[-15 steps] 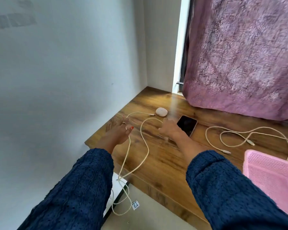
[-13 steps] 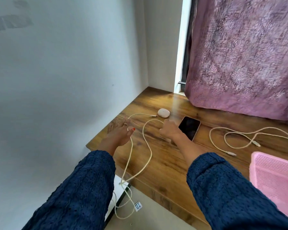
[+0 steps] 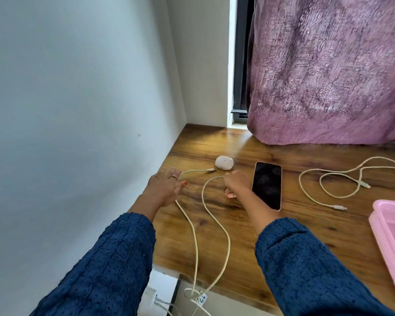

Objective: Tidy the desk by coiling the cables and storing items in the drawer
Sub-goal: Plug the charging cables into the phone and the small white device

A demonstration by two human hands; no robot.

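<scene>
A long cream cable (image 3: 217,222) lies in two strands across the wooden desk (image 3: 306,236) and hangs over its front edge. My left hand (image 3: 164,188) rests flat on one strand with its fingers straight. That strand's plug (image 3: 212,171) lies just past my fingertips. My right hand (image 3: 236,184) is curled and grips the top of the other strand's loop. Beside my right wrist lies a phone (image 3: 266,185), face up with a dark screen. A white earbud case (image 3: 224,162) sits behind the hands. A second cream cable (image 3: 306,190) lies loose to the right.
A pink plastic basket (image 3: 383,224) stands at the right edge of the desk. A purple curtain (image 3: 328,76) hangs over the desk's back. A white wall runs along the left side. The cable ends dangle past the front edge by a white object (image 3: 157,290) below.
Both hands stay almost where they were. My right hand's fingers look more tightly curled on the cable loop. The view has shifted slightly to the left.
</scene>
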